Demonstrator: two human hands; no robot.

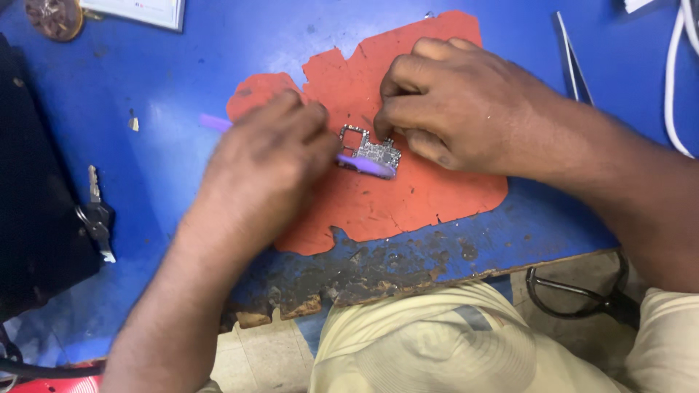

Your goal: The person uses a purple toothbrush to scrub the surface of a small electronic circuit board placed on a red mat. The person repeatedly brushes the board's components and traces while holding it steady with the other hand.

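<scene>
circuit board (369, 151) on mat (408, 196), tweezers (573, 62) to its right

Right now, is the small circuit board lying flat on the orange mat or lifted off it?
Flat. The circuit board rests face-up on the orange mat, pinned by right hand fingertips, while the left hand holds a purple tool across it.

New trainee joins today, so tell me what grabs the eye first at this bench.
At the centre, a small circuit board lies on a torn orange mat. The right hand pins it, while the left hand works a purple brush across it. The blue table's near edge is charred.
</scene>
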